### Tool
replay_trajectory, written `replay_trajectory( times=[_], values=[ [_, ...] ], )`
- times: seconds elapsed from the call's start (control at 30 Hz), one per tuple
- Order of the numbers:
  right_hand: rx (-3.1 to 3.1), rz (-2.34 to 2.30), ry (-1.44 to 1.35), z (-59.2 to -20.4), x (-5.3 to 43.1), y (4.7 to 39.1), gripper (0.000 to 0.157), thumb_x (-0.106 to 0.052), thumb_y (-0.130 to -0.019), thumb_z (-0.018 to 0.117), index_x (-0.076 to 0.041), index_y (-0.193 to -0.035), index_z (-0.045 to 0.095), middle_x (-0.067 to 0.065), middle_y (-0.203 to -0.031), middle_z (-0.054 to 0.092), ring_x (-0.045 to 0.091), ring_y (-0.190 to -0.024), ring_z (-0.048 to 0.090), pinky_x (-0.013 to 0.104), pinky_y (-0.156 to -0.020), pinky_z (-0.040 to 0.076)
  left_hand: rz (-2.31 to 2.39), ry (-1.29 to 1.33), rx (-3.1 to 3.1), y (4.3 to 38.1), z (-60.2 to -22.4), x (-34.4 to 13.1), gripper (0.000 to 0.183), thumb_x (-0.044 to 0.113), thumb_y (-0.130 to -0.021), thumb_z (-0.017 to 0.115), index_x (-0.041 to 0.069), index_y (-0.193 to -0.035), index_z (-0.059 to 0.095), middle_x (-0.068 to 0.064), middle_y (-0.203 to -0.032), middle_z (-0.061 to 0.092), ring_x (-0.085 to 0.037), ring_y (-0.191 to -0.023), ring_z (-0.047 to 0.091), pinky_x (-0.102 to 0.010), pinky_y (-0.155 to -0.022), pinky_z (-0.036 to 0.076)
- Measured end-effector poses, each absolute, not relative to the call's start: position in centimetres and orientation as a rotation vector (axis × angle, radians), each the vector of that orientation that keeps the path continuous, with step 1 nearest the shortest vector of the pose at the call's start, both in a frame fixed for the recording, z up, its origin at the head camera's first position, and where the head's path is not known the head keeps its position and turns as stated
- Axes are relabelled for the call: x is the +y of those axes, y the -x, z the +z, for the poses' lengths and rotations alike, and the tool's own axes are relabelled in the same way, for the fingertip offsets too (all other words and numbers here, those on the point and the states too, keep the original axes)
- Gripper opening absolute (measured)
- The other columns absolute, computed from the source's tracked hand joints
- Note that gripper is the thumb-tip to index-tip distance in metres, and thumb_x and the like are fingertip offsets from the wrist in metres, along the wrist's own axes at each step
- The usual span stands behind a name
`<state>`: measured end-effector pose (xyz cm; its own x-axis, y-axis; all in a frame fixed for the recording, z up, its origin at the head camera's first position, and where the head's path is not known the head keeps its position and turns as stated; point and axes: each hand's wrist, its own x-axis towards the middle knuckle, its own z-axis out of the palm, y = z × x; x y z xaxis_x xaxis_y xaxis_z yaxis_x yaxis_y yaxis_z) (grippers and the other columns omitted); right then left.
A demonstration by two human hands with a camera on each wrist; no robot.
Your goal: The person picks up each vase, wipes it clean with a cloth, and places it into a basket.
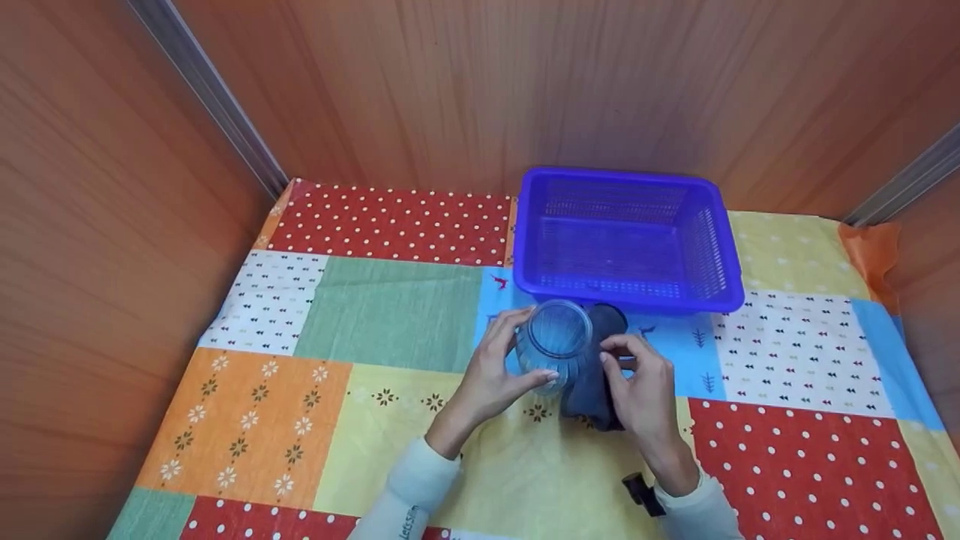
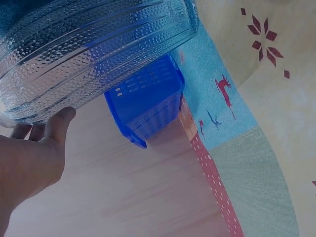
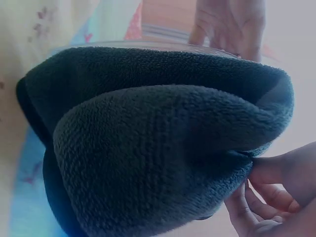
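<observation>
A clear ribbed glass jar (image 1: 556, 341) stands on the patterned cloth, its round mouth facing up. My left hand (image 1: 495, 367) grips the jar from the left, thumb across its front. Close up in the left wrist view, the jar (image 2: 98, 54) shows a pebbled texture between its ribs. A dark grey fuzzy cloth (image 1: 596, 375) lies against the jar's right side. My right hand (image 1: 641, 382) pinches the edge of that cloth between thumb and fingers. The right wrist view shows the cloth (image 3: 148, 148) folded over in thick layers, hiding most of the jar behind it.
Just behind the jar sits a purple plastic basket (image 1: 630, 300) with perforated sides and nothing inside. A patchwork-print tablecloth (image 1: 405, 307) covers the table. Wood-grain panels (image 1: 450, 97) enclose the back and both sides.
</observation>
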<state>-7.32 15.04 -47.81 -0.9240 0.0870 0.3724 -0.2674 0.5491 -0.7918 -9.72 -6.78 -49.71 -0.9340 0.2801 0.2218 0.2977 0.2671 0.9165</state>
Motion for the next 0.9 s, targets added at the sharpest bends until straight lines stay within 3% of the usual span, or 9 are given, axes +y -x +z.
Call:
replay_trajectory(
  times=[0.2,0.57,0.9],
  values=[
    [-2.419,1.363,-0.117,-49.7,15.3,7.4,0.015,0.017,-0.088,0.073,0.005,-0.096,0.072,0.016,-0.093,0.075,0.029,-0.087,0.073,0.015,-0.077,0.058,-1.81,0.559,-2.489,9.7,-49.7,-6.7,0.081,0.023,-0.085,0.092,0.008,-0.153,0.05,-0.009,-0.156,0.048,-0.029,-0.142,0.049,-0.05,-0.116,0.046],
    [-2.534,1.338,-0.104,-53.4,15.1,7.8,0.011,0.011,-0.09,0.074,0.001,-0.093,0.072,0.015,-0.088,0.075,0.028,-0.077,0.073,0.033,-0.07,0.061,-1.802,0.563,-2.491,9.7,-49.8,-6.9,0.082,0.028,-0.086,0.09,0.011,-0.155,0.049,-0.006,-0.157,0.047,-0.026,-0.144,0.048,-0.043,-0.117,0.046],
    [-2.64,1.313,-0.102,-55.8,14.8,8.2,0.012,0.013,-0.092,0.068,0.001,-0.094,0.07,0.017,-0.089,0.076,0.032,-0.081,0.075,0.05,-0.074,0.063,-1.794,0.598,-2.469,9.8,-49.8,-6.9,0.082,0.026,-0.086,0.09,0.01,-0.155,0.049,-0.008,-0.156,0.048,-0.027,-0.145,0.047,-0.044,-0.118,0.045]
  ],
)
